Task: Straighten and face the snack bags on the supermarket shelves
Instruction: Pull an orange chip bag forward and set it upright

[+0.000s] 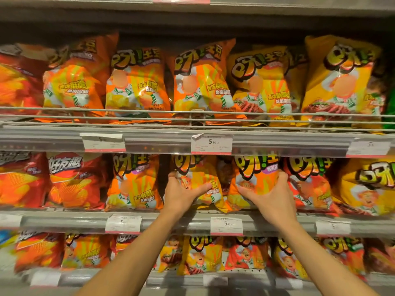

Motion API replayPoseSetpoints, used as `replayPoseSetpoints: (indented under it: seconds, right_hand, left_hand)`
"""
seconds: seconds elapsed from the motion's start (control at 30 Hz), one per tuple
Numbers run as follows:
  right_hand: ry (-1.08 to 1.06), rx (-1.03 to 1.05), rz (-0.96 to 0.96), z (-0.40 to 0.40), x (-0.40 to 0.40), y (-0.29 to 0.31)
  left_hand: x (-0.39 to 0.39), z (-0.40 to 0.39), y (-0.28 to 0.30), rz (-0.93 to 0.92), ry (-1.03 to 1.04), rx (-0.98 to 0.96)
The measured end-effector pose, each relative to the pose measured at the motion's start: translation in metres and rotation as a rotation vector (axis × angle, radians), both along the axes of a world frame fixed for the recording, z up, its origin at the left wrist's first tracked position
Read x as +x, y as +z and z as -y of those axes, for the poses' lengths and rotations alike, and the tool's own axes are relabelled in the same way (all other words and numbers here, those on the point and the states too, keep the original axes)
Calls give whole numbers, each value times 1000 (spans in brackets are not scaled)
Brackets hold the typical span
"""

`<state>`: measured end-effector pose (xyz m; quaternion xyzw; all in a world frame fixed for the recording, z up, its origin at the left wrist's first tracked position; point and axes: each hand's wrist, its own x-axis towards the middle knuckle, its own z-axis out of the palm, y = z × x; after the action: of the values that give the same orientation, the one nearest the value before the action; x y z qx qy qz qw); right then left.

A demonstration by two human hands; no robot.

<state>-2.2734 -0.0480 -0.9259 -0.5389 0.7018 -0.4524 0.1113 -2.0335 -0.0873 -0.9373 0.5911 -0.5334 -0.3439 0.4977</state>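
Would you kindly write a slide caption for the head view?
Left hand and right hand each grip an orange snack bag on the middle shelf.

On the middle shelf [192, 218], the left hand [181, 194] grips one orange snack bag [199, 180] and the right hand [275, 197] grips its neighbour [256, 180].

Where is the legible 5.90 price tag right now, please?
The 5.90 price tag hangs mid-frame on the upper shelf's rail, above the orange bag in the left hand.

Left hand [183, 193]: arm extended up and forward, fingers curled, thumb spread, gripping. Right hand [272, 196]: arm extended likewise, fingers curled, thumb spread, gripping.
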Motion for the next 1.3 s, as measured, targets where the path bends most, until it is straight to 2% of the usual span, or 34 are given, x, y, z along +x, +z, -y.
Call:
replayPoseSetpoints:
  seconds: [0.3,0.43,0.57,0.77,0.93,1.3]
  right_hand:
    - [35,25,64,-26,-21,2]
    - [99,37,155,-53,-28,-5]
    - [115,29,224,-79,-33,-21]
    - [6,5,303,-105,-56,-26]
    - [-51,3,291,-116,-80,-24]
    - [-82,43,273,-124,-87,-21]
  left_hand:
    - [-14,-3,5,73,-28,-92]
    - [-24,-5,4,140,-8,-105]
    - [-45,-8,0,129,-24,-151]
    - [-91,-8,-2,171,-62,-142]
    - [-121,-6,-4,156,-99,-86]
    - [-137,-15,0,144,79,-148]
